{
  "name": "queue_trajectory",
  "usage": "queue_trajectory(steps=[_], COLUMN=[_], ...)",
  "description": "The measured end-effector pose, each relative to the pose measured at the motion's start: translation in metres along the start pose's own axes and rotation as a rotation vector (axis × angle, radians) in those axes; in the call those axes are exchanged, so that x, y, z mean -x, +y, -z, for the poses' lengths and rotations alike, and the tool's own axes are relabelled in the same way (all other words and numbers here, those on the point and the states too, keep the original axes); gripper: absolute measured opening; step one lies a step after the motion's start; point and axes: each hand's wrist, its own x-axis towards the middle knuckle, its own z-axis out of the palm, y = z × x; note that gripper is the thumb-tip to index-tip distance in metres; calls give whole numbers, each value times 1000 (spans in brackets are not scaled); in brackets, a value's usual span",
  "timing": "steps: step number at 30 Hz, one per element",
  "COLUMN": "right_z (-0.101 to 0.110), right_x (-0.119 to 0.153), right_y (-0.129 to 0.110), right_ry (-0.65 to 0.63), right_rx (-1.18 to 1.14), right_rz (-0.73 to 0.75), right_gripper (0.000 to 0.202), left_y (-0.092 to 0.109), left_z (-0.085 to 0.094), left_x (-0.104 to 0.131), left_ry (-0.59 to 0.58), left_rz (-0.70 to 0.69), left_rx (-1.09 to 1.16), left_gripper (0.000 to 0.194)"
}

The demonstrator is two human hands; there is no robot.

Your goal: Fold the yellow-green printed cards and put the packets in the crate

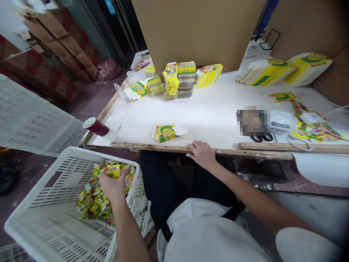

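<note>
My left hand is down inside a white plastic crate. Between its thumb and fingers is a small yellow box. Under and around that hand lies a heap of small yellow and green boxes. My right hand rests on the wooden front edge of the white table, holding nothing, with its fingers lying over the strip. On the tabletop, a little left of my right hand, lies a small stack of flat yellow and green cartons, with a white flap sticking out.
Stacked carton bundles stand at the table's back, before a large cardboard sheet. Larger yellow packs lean at the back right. A dark red cup lies tipped at the left edge. A white cable crosses the right side.
</note>
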Motion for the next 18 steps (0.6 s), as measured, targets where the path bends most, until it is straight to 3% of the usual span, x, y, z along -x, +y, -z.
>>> queue_trajectory(steps=[5,18], right_z=[-2,-5], right_x=[-3,-3], right_y=[-2,-3], right_ry=[0,31], right_rx=[10,25], right_rz=[13,29], right_gripper=[20,19], left_y=[-16,-23], left_z=[-9,-10], left_x=[-6,-7], left_ry=[-32,-53], left_rz=[66,31], left_rx=[-15,-10], left_gripper=[68,70])
